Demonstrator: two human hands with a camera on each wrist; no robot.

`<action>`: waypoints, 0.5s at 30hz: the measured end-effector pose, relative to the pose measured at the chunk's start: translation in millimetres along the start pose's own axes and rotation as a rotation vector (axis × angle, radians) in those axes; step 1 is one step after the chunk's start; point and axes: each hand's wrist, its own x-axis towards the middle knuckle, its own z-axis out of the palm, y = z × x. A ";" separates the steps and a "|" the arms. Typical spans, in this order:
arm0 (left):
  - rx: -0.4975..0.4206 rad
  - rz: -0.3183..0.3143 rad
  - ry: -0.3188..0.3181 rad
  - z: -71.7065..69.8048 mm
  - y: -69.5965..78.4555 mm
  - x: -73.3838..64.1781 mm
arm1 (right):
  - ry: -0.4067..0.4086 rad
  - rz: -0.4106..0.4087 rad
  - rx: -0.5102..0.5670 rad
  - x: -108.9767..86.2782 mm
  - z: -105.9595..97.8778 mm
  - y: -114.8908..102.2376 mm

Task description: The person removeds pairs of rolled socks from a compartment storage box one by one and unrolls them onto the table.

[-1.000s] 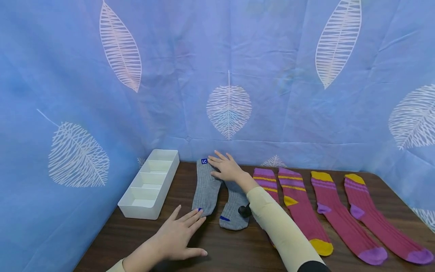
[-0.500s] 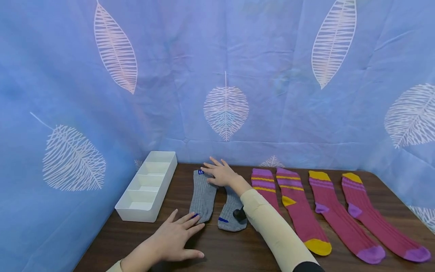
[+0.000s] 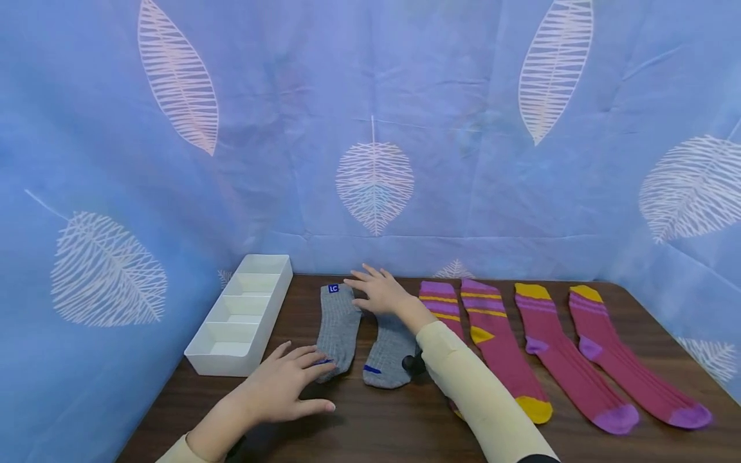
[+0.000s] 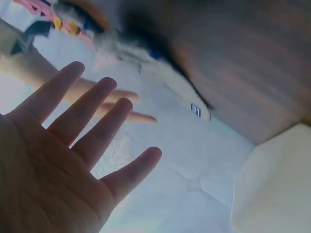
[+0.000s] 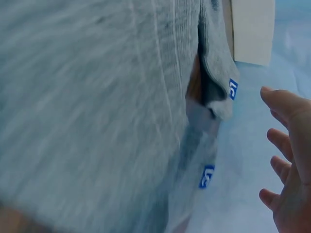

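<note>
Two grey ribbed ankle socks lie side by side on the dark wooden table [image 3: 382, 418]. At the toe of the left grey sock [image 3: 338, 328] is my left hand [image 3: 283, 386], fingers spread and straight; contact is unclear. The left wrist view shows its palm [image 4: 53, 160] holding nothing. Over the cuff end of the right grey sock [image 3: 388, 354], my right hand [image 3: 379, 292] has its fingers spread and grips nothing. That cuff is partly hidden by the hand and sleeve. In the right wrist view, blue labels show on both socks, the nearer sock [image 5: 97, 107] large and blurred.
A white divided box [image 3: 260, 331] stands left of the grey socks. To the right lie several long socks: striped ones with yellow toes [image 3: 503, 347] and plum ones with purple toes [image 3: 570, 360]. Behind hangs a blue leaf-print cloth [image 3: 440, 193].
The left grey sock has slid slightly toward me. My right hand has come a little nearer and off the left sock's label. The head view has turned slightly right.
</note>
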 end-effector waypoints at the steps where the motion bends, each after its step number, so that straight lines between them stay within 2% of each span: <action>1: 0.006 -0.003 0.019 -1.9 -1.5 0.2 | 0.003 0.004 -0.008 -3.0 -1.9 0.9; 8: 0.016 -0.026 0.142 -17.2 -3.7 13.8 | 0.064 0.013 -0.021 -39.5 -21.1 10.4; 12: 0.018 -0.032 0.188 -24.0 0.0 25.8 | 0.118 0.044 -0.052 -64.8 -32.2 15.2; 15: 0.031 -0.067 0.211 -28.8 1.4 33.3 | 0.165 0.064 -0.101 -80.3 -36.7 16.4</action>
